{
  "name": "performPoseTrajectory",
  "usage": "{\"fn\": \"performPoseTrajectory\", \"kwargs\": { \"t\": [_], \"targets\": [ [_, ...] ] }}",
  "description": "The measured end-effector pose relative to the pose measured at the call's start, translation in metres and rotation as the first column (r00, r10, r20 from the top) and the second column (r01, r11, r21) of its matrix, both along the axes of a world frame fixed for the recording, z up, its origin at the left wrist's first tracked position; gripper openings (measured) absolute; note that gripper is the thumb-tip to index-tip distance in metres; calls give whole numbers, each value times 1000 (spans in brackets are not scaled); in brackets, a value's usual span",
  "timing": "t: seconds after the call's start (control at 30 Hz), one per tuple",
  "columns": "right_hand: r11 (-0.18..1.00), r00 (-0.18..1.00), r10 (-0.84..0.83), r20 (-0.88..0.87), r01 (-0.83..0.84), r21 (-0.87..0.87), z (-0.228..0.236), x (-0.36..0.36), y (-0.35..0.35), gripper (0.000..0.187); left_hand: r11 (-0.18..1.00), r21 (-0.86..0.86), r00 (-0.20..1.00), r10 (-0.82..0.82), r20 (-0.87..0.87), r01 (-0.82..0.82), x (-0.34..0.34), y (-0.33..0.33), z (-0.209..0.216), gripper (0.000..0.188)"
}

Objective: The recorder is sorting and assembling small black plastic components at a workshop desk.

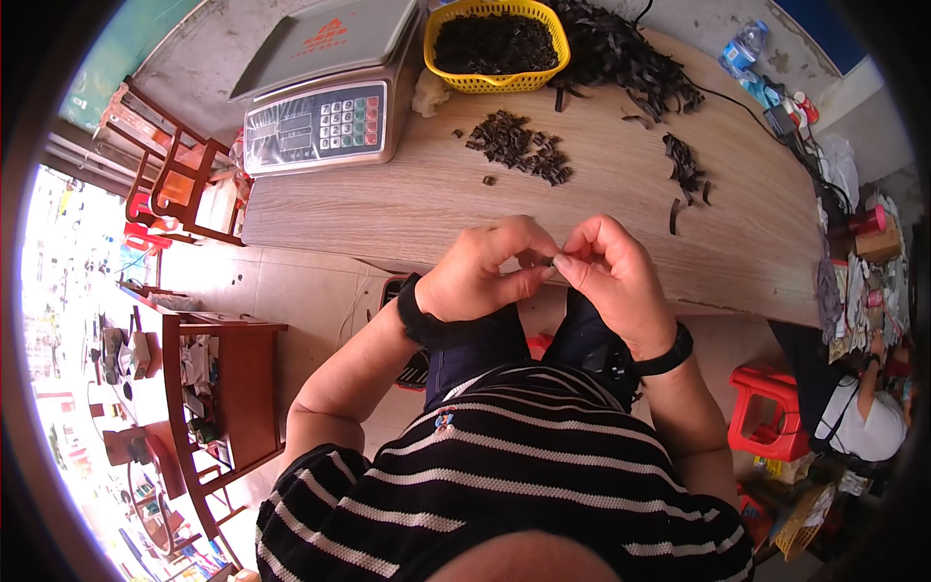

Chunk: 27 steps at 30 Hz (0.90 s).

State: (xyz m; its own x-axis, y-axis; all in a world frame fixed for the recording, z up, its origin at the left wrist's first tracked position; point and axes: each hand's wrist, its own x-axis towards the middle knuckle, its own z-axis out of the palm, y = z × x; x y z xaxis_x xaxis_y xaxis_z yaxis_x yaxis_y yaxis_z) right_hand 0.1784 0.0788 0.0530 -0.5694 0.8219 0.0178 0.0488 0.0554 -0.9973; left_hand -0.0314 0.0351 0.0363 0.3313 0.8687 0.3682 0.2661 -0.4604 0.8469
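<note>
My left hand (482, 269) and my right hand (615, 279) meet at the table's front edge, fingertips pinched together on a small dark piece (551, 262). Fingers mostly cover that piece, so its shape is unclear. Beyond my hands lies a loose heap of short black pieces (521, 147), with one stray piece (489, 180) nearer me. To the right of it is a small bunch of flat black strips (683, 165), one strip (674, 216) lying apart. Farther back, a yellow plastic basket (497, 83) holds many small black pieces, beside a large pile of black strips (621, 58).
A digital weighing scale (320, 124) takes up the table's back left. At the back right are a plastic bottle (745, 47) and a dark cable (737, 101). Wooden chairs (179, 179) stand left; a red stool (766, 412) and another person (863, 417) are right.
</note>
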Motion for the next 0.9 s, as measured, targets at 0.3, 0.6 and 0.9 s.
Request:
{"fn": "performPoseTrajectory", "kwargs": {
  "t": [0.3,0.6,0.9],
  "targets": [
    [806,968,-242,68,161,570,-2,-13,-9,24,887,-368,594,142,792,278,12,-1,-27,25],
    [494,929,-354,104,92,865,-4,-13,-4,26,915,-307,555,118,823,261,9,2,-28,31],
    [788,967,-253,-11,213,578,-8,-16,-8,21,839,-319,268,216,939,441,30,-8,-37,17]
  ]
}}
